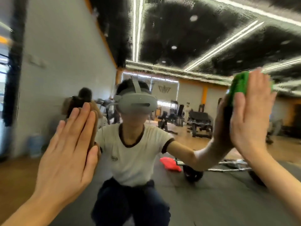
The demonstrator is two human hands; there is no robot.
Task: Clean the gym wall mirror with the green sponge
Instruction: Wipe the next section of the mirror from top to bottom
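The wall mirror (187, 103) fills almost the whole view and shows the gym behind me. My left hand (68, 149) lies flat on the glass at lower left, fingers straight and together. At the right edge, my right hand (249, 111) presses the green sponge (239, 85) against the mirror with straight fingers; the sponge shows above and left of the fingers. Reflections of both hands meet them at the glass.
The mirror reflects a person in a white shirt wearing a grey headset (136, 103), a red cloth (169, 163) and a barbell (193, 172) on the dark floor mat, weight benches (198, 123) further back, and another person (81, 101) at left.
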